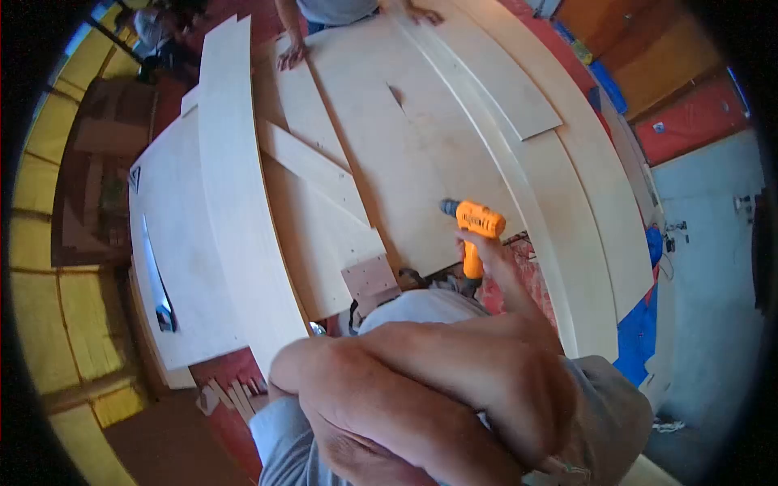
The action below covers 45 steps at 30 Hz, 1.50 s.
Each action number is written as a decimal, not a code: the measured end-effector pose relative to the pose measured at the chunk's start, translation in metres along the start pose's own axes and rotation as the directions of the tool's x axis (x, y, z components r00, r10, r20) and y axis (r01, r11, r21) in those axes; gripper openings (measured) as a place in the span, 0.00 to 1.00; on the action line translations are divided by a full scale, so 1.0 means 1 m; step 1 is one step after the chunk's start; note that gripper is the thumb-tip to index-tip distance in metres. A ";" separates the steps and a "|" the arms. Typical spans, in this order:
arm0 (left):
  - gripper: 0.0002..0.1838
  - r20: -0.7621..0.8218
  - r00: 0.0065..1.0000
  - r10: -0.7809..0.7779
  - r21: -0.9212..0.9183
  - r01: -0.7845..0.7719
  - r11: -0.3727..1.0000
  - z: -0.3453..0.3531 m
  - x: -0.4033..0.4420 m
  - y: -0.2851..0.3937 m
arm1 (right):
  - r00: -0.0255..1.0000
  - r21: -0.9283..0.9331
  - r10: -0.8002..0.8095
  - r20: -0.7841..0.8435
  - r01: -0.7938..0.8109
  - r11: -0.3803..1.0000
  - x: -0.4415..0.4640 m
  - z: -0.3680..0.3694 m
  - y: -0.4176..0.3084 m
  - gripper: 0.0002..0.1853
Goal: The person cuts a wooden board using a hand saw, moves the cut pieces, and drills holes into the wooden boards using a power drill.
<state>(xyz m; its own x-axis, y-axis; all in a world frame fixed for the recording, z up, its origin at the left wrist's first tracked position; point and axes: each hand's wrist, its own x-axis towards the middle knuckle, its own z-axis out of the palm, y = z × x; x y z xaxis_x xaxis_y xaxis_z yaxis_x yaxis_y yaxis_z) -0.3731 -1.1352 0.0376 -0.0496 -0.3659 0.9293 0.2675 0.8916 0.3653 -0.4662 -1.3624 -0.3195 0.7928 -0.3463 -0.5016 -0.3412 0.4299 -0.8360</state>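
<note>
My right hand (485,248) is wrapped round the grip of an orange cordless drill (480,219). The drill's dark chuck points left, over a broad pale wooden panel (429,186). Bare limbs cross in the foreground, and I cannot make out my left hand. Left of the drill, a diagonal wooden strip (312,172) lies among pale boards, with a small drilled wooden block (369,276) near its lower end. A long curved board (235,178) runs along the left side of the panel.
Across the panel, another person's hand (293,55) rests on a board and their other hand (423,14) is by the right boards. A handsaw (162,296) lies at left. A long ledge (519,174) runs along the right. Wood offcuts (235,397) lie below left.
</note>
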 end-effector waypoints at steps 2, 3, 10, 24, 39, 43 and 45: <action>0.23 -0.331 0.939 -0.095 0.018 0.107 0.994 0.009 -0.009 0.017 | 1.000 0.008 0.019 -0.016 -0.019 1.000 -0.008 -0.006 0.028 0.12; 0.15 -0.388 0.908 -0.157 0.039 0.186 0.982 0.006 -0.021 0.026 | 0.999 0.001 0.037 -0.017 -0.037 0.999 -0.010 -0.003 0.034 0.12; 0.06 -0.940 0.107 -0.323 -0.012 0.939 0.345 -0.060 -0.254 0.029 | 0.987 -0.438 0.060 -0.147 -0.119 0.891 -0.029 -0.004 0.038 0.16; 0.30 -0.875 -0.436 -0.209 -0.310 0.838 -0.448 0.016 -0.525 -0.006 | 0.986 -0.687 0.168 -0.002 -0.124 0.716 -0.024 0.024 0.000 0.17; 0.50 -0.878 -0.426 -0.220 -0.260 0.809 -0.528 -0.001 -0.478 0.003 | 0.955 -0.867 0.290 -0.066 -0.199 0.457 -0.004 0.049 -0.033 0.12; 0.45 -0.902 -0.229 -0.366 0.036 0.804 -0.594 -0.007 -0.486 0.004 | 0.956 -0.866 0.292 -0.012 -0.156 0.475 0.008 0.052 -0.030 0.13; 0.39 -0.891 -0.246 -0.382 0.050 0.782 -0.622 -0.013 -0.497 0.003 | 0.948 -0.866 0.317 -0.033 -0.185 0.465 0.011 0.054 -0.032 0.13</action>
<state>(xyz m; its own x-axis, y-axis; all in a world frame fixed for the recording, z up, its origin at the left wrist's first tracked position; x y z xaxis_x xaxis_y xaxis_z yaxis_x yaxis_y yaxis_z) -0.3354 -0.9535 -0.4240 0.7673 -0.4877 -0.4163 -0.2532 -0.8269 0.5020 -0.4196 -1.3351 -0.2864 0.6270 -0.2193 -0.7475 -0.7427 -0.4577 -0.4887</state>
